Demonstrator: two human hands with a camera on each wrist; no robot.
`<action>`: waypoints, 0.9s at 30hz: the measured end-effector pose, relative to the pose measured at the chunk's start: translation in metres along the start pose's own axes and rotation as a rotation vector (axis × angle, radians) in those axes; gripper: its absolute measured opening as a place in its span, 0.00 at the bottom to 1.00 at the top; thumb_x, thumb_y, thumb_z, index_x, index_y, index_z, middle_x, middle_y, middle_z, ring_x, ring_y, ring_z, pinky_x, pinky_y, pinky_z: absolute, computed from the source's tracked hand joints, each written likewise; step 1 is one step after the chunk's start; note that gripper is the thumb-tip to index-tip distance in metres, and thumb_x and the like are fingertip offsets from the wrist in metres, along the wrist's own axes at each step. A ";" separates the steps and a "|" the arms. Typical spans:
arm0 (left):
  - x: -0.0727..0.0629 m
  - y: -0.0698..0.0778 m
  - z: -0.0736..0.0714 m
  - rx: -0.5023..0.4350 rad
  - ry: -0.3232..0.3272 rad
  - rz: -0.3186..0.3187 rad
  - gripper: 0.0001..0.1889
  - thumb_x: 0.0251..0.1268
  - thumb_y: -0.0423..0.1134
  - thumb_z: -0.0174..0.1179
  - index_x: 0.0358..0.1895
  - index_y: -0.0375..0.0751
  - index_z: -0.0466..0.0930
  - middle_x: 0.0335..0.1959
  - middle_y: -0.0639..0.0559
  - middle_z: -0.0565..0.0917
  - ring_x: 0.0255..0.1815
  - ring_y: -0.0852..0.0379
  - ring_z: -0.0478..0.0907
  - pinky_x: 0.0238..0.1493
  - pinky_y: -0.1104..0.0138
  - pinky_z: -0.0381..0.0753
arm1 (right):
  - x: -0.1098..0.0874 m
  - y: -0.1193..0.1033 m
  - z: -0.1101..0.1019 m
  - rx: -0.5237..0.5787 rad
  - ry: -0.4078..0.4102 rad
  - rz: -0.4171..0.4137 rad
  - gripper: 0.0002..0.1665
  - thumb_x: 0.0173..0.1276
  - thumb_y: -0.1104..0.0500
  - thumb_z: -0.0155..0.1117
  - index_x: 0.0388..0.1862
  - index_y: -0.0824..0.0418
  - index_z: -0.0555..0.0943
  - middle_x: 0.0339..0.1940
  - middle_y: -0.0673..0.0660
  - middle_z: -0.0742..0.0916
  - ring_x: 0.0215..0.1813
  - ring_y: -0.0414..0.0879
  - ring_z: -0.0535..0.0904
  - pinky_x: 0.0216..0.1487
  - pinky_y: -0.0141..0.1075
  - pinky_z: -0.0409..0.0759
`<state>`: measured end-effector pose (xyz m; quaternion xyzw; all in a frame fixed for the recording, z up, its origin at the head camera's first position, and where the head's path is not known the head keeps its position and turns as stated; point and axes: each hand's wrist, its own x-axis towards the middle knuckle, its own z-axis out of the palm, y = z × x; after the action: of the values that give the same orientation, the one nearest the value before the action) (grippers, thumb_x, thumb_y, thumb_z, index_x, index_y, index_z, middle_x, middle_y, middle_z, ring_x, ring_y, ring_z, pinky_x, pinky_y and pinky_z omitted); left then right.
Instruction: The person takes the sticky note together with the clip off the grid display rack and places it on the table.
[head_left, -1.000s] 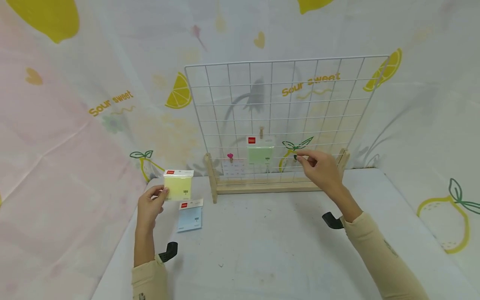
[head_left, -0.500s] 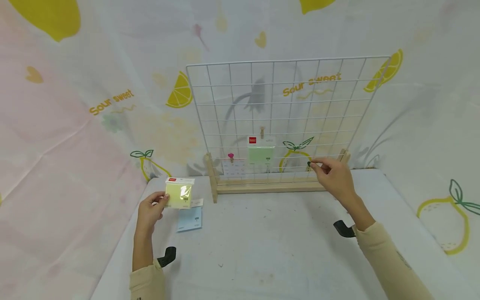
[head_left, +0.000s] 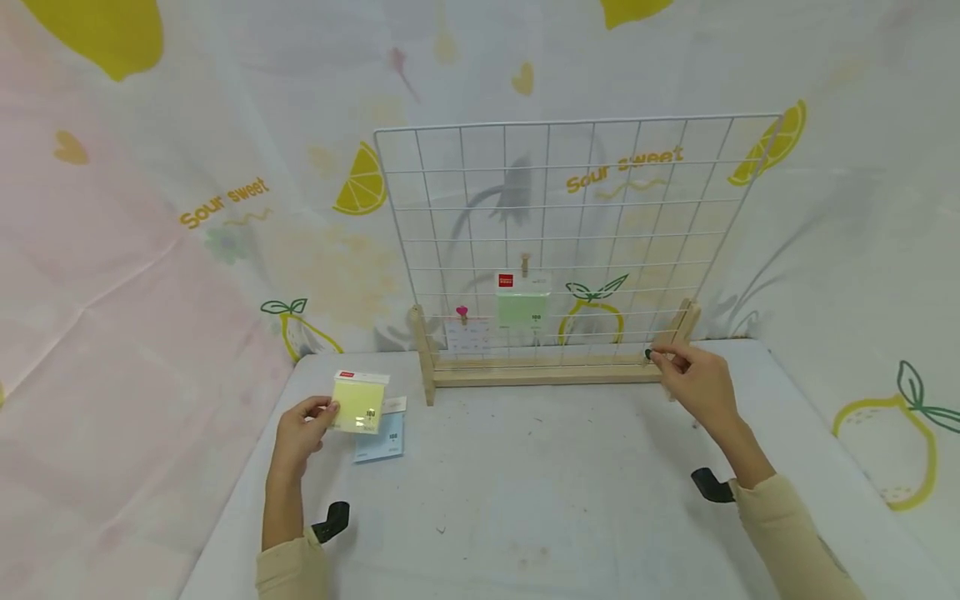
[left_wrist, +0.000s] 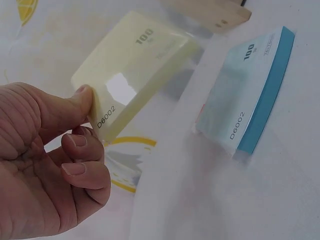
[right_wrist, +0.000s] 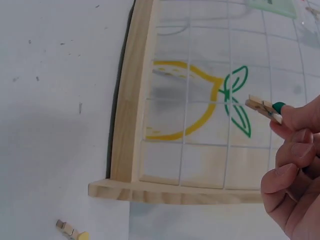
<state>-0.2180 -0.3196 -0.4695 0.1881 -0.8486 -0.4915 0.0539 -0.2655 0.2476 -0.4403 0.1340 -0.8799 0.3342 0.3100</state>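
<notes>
My left hand (head_left: 298,435) pinches a pack of yellow sticky notes (head_left: 358,406) by its left edge, thumb on the front. The pack hangs above a pack of blue sticky notes (head_left: 380,443) on the table and partly covers it in the head view. My right hand (head_left: 703,385) is near the right foot of a white wire grid rack (head_left: 577,223). Between its thumb and forefinger is a small wooden clothespin (right_wrist: 262,106) with a green ornament, its tip pointing toward the grid. Clipped to the grid is a pack of green sticky notes (head_left: 522,310).
A wooden clothespin (head_left: 525,265) sits above the green pack. A pink-topped clothespin (head_left: 462,314) holds a pale printed sheet (head_left: 467,337). Another clothespin with a yellow ornament (right_wrist: 73,230) lies on the table beside the rack's wooden base (head_left: 547,377).
My right hand has moved right and down along the grid with the green clothespin. My left hand has lowered and tilted the yellow pack, which now covers more of the blue one.
</notes>
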 end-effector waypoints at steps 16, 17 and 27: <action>-0.001 -0.013 0.001 -0.001 -0.034 -0.039 0.19 0.72 0.40 0.57 0.57 0.29 0.76 0.40 0.42 0.71 0.29 0.54 0.68 0.21 0.69 0.69 | -0.031 0.026 -0.011 -0.060 -0.039 0.067 0.04 0.61 0.67 0.70 0.34 0.67 0.87 0.11 0.46 0.71 0.13 0.35 0.58 0.13 0.32 0.57; -0.001 -0.014 0.001 -0.003 -0.037 -0.041 0.19 0.72 0.40 0.57 0.57 0.29 0.76 0.40 0.42 0.72 0.28 0.54 0.67 0.20 0.69 0.68 | -0.032 0.028 -0.011 -0.066 -0.045 0.076 0.05 0.61 0.66 0.69 0.35 0.67 0.87 0.11 0.46 0.71 0.13 0.35 0.59 0.13 0.32 0.57; -0.001 -0.025 0.002 0.004 -0.066 -0.056 0.18 0.72 0.38 0.56 0.57 0.27 0.75 0.35 0.45 0.74 0.23 0.56 0.65 0.19 0.70 0.65 | -0.043 0.044 -0.013 -0.115 -0.111 0.170 0.07 0.64 0.63 0.68 0.37 0.68 0.87 0.13 0.48 0.73 0.15 0.40 0.62 0.14 0.34 0.60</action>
<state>-0.2107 -0.3286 -0.4917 0.1956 -0.8452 -0.4972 0.0118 -0.2464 0.2901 -0.4822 0.0594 -0.9216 0.3004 0.2386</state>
